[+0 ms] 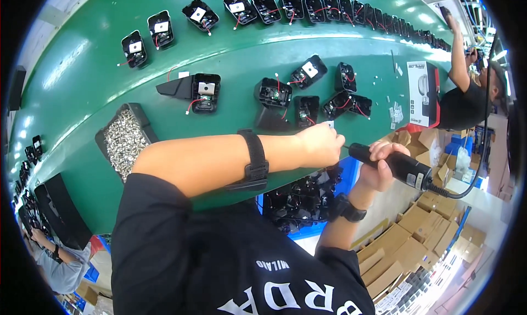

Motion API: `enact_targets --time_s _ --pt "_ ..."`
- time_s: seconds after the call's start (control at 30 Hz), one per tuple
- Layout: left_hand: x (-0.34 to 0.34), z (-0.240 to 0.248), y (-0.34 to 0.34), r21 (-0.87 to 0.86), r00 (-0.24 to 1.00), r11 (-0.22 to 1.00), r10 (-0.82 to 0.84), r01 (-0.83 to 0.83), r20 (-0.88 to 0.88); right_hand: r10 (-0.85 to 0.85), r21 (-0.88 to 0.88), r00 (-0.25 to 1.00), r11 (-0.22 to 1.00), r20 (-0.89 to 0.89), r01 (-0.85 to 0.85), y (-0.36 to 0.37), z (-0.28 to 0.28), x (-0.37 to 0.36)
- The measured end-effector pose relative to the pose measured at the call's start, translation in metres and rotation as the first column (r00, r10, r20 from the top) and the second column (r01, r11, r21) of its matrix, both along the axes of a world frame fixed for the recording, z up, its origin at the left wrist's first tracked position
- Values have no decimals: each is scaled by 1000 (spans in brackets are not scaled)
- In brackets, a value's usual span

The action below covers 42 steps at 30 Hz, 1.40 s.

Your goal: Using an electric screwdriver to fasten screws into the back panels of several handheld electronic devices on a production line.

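In the head view, the person's right hand [382, 162] is wrapped round a black corded power driver [405, 169]; from that grip its long axis slants leftward and slightly away, the thin bit [346, 146] pointing at the left hand [323, 145] close by. The left fingers curl together, though whether they pinch anything cannot be told. Black housings [306, 108] lie just beyond, nearer the left hand.

a black corded power screwdriver [405, 168] slants in the right hand [380, 166], its tip pointing toward the left hand [323, 145].
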State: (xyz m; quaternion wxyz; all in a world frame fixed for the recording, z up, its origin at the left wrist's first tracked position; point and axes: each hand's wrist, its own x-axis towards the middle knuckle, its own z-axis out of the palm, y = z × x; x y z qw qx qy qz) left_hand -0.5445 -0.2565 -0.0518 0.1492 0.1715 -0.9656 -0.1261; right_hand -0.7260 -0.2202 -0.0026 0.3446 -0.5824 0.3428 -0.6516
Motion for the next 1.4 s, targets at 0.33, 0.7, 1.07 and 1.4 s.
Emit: enact_targets --time_s 0.33,0.7,1.07,1.4 --pt "112 82 -79 951 705 224 639 213 -308 22 -48 999 999 45 -20 1 -4 -3" --pt "154 67 -81 973 645 147 730 179 -229 9 -29 998 1000 66 -7 2 -5 0" --pt "175 54 -82 956 515 290 813 43 -270 -9 13 1000 1000 -7 9 2 -1 6" --pt "178 31 -93 616 662 569 743 -545 -99 2 15 1000 1000 -10 -2 3 -1 5"
